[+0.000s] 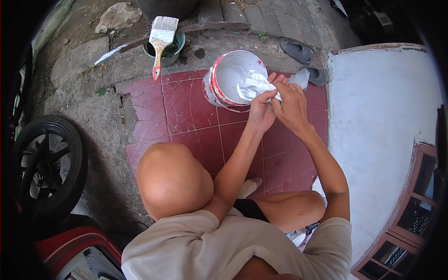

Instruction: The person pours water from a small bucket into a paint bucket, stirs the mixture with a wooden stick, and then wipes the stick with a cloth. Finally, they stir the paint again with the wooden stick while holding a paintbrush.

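Observation:
A crumpled white sheet (pixel 253 87), perhaps plastic or paper, is between my two hands at the right rim of a white bucket. My left hand (pixel 263 108) pinches its lower edge between thumb and fingers, palm up. From the right, my right hand (pixel 290 103) closes on the same sheet, its fingers bent over it. The bucket (pixel 235 77) has a red-smeared rim and a pale, whitish inside; part of the sheet hangs over its opening. Beyond my right hand, a translucent piece of plastic (pixel 300 78) shows.
A paint-covered brush (pixel 162 39) rests across a small green basin (pixel 176 55). Grey shoes (pixel 297 51) lie beyond the red tiles (pixel 196 142). A white wall (pixel 373 116) stands at right, a black wheel (pixel 49 165) at left. My knees flank the tiles.

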Demonstrator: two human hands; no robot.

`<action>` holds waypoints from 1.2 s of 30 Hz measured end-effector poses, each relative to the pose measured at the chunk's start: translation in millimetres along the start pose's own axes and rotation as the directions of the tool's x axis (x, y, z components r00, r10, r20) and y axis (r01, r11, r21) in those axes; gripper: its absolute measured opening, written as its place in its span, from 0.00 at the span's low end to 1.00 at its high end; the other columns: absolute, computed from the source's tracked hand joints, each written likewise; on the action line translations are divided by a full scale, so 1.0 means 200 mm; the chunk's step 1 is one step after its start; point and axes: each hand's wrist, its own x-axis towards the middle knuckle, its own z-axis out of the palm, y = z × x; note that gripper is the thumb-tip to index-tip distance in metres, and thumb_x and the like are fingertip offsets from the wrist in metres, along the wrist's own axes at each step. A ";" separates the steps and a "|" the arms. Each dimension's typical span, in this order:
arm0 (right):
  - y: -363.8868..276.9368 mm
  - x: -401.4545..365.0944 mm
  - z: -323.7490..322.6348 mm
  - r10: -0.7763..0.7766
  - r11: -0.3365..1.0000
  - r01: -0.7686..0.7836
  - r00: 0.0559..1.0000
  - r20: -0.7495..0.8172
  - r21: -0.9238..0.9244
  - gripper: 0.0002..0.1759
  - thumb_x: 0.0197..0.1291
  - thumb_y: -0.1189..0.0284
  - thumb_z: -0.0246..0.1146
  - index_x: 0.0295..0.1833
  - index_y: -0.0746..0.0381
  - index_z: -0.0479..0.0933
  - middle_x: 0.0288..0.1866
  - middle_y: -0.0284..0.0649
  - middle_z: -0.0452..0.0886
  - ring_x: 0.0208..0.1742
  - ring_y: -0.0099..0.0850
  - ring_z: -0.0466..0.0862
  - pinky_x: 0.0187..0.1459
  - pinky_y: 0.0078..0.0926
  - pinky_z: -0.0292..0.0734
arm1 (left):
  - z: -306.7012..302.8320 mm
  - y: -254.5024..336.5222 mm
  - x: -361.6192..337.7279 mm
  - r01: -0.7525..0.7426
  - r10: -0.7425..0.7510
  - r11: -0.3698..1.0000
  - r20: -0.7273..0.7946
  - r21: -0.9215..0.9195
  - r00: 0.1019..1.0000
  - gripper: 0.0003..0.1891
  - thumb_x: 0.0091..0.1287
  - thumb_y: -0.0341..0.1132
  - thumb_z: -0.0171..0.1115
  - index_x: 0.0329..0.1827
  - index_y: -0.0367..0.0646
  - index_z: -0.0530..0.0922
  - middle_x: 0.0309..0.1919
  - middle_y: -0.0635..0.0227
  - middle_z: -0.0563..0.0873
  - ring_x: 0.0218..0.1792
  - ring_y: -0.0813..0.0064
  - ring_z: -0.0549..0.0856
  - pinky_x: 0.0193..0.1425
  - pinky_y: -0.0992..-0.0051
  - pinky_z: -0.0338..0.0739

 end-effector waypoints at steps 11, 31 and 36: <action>0.00 -0.02 -0.03 0.012 0.995 -0.040 0.958 0.286 0.090 0.22 0.51 0.66 0.59 0.48 0.72 0.73 0.31 0.56 0.80 0.36 0.53 0.79 0.50 0.42 0.69 | -0.10 0.04 0.00 0.010 -0.018 0.991 -0.059 -0.130 0.998 0.13 0.61 0.18 0.49 0.45 0.43 0.71 0.44 0.66 0.78 0.67 0.62 0.68 0.70 0.59 0.63; 0.01 -0.11 0.08 -0.087 0.996 0.086 0.991 0.101 0.008 0.16 0.50 0.67 0.65 0.41 0.65 0.73 0.30 0.52 0.81 0.34 0.47 0.82 0.38 0.41 0.77 | -0.05 0.06 0.05 0.060 -0.043 0.995 -0.220 0.074 0.974 0.14 0.65 0.44 0.62 0.44 0.44 0.75 0.12 0.81 0.66 0.30 0.79 0.79 0.50 0.74 0.75; 0.01 -0.15 0.07 0.024 0.992 -0.048 0.979 0.202 0.114 0.16 0.51 0.70 0.65 0.42 0.68 0.74 0.33 0.52 0.79 0.34 0.48 0.80 0.36 0.41 0.74 | -0.06 0.04 0.05 0.058 0.030 0.963 -0.319 0.265 0.947 0.12 0.67 0.44 0.60 0.40 0.44 0.74 0.11 0.80 0.64 0.29 0.79 0.78 0.47 0.73 0.75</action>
